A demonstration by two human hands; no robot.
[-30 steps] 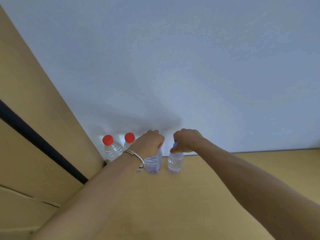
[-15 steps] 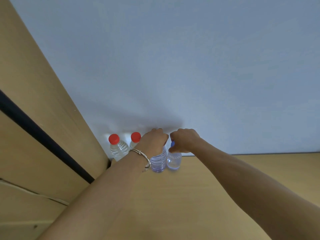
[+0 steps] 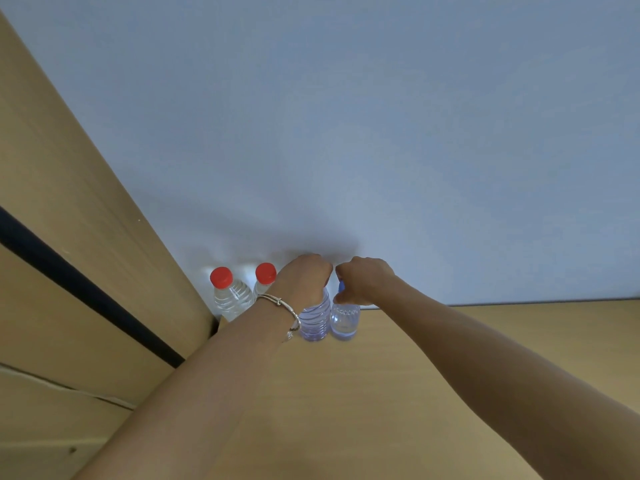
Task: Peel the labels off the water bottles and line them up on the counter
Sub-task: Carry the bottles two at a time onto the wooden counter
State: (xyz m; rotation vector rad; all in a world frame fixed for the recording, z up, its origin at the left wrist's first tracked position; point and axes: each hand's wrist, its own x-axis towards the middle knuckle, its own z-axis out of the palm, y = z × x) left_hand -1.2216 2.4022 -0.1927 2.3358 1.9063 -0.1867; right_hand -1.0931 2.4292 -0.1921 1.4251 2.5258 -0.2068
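Several clear water bottles without labels stand in a row on the wooden counter (image 3: 450,358), against the pale wall. Two have red caps: the leftmost bottle (image 3: 230,297) and the second bottle (image 3: 265,277), partly hidden behind my wrist. My left hand (image 3: 304,277), with a silver bracelet on the wrist, grips the top of a ribbed bottle (image 3: 314,322). My right hand (image 3: 363,278) grips the blue-capped top of the rightmost bottle (image 3: 344,322). These two bottles stand upright and side by side, almost touching.
A tall wooden panel (image 3: 86,254) with a dark stripe rises at the left, close to the leftmost bottle. The pale wall (image 3: 346,133) runs along the back of the counter.
My right hand has slid the blue-capped bottle left until it stands right beside the ribbed bottle. Both hands keep their hold on the bottle tops.
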